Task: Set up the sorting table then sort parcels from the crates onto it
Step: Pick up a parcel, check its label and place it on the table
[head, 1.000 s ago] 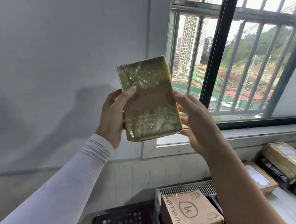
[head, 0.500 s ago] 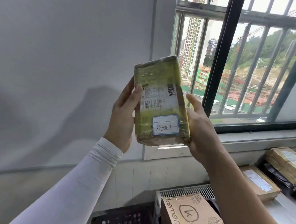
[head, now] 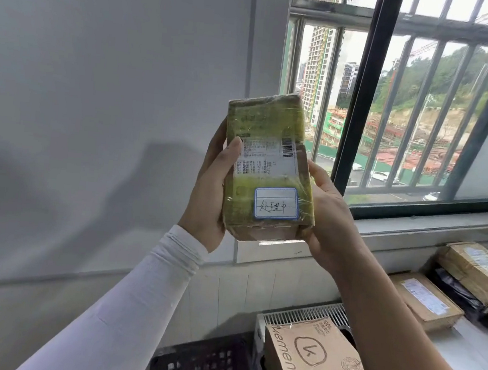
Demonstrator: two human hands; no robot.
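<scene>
Parcel (head: 268, 169) held upright before the window (head: 408, 111), label side facing camera. Left hand (head: 211, 190) grips its left edge; right hand (head: 328, 211) cups its right edge.

Daylight is coming in through the window (head: 408, 111) on the right, keeping the scene bright and evenly lit. The sky is blowing out to white at the top. Soft shadows are falling on the wall (head: 95, 110), one seemingly from the raised arms. Plastic wrap on the parcel (head: 268, 169) is glinting faintly. Window bars are bowing near the edges. Focus is holding fairly sharp.
</scene>
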